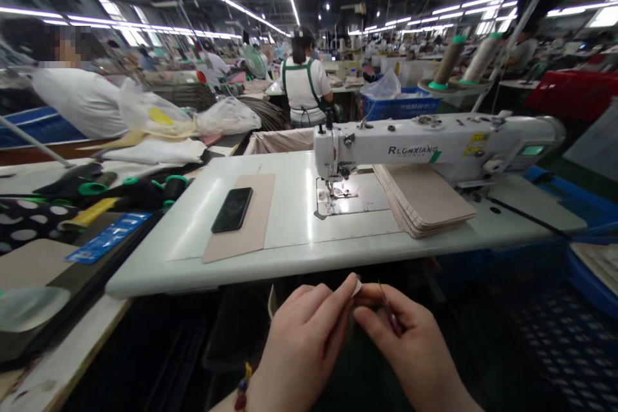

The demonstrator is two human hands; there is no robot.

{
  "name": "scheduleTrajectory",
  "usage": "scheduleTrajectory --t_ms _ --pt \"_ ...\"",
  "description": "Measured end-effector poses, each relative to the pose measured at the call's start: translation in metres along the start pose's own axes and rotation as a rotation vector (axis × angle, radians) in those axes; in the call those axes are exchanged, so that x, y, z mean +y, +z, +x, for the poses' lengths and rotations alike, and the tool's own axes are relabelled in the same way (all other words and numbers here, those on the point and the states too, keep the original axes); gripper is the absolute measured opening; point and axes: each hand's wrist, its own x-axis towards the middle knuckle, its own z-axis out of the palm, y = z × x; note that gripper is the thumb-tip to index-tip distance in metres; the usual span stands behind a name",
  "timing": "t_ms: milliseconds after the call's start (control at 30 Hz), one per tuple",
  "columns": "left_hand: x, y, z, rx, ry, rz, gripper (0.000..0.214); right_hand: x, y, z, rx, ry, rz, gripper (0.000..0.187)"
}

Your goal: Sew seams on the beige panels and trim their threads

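My left hand [313, 322] is closed around a pale flat piece [358, 287], whose edge peeks out past the fingertips. Most of that piece is hidden by the fingers, so its shape cannot be told. My right hand [405, 328] is closed on a slim tool with a dark red handle [395, 323] and a thin pointed tip; its exact kind is unclear. The fingertips of both hands almost meet at the pale piece, below the front edge of the sewing table [290, 256]. Above them stands the white sewing machine [376, 145].
A stack of beige panels [429, 199] lies right of the needle. On the left, a black phone [232, 210] rests on a beige panel [261, 219]. Thread cones [448, 61] stand behind the machine. A side bench holds spools and a blue packet [109, 237]. Co-workers sit beyond.
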Motion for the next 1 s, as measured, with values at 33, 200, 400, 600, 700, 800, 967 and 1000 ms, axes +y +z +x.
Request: scheduleTrajectory --t_ms 33,200,400,600,700,800,967,1000 --pt "0.003 0.001 0.000 -0.013 0.005 -0.010 0.048 -0.004 0.002 0.005 0.019 -0.002 0.035 0.023" --pt "0.004 0.002 0.003 -0.127 -0.049 -0.147 0.058 -0.010 0.003 0.022 0.082 -0.034 0.111 0.025" --pt "-0.016 -0.018 0.032 0.106 0.017 0.075 0.034 -0.010 0.002 0.026 0.055 -0.052 0.052 0.024" --pt "-0.014 -0.029 0.049 -0.125 -0.039 -0.058 0.023 -0.009 -0.001 0.027 0.132 -0.195 -0.124 0.017" --pt "-0.010 -0.026 0.046 -0.127 -0.057 -0.086 0.024 -0.005 -0.004 0.028 0.137 -0.292 -0.298 0.014" --pt "-0.010 -0.024 0.045 -0.139 -0.071 -0.081 0.025 -0.004 -0.008 0.030 0.125 -0.402 -0.404 0.006" --pt "-0.011 -0.025 0.046 -0.120 -0.148 -0.069 0.026 -0.004 -0.014 0.029 0.161 -0.442 -0.417 0.004" --pt "-0.010 -0.025 0.047 -0.120 -0.161 -0.073 0.026 -0.004 -0.014 0.028 0.153 -0.461 -0.400 0.006"
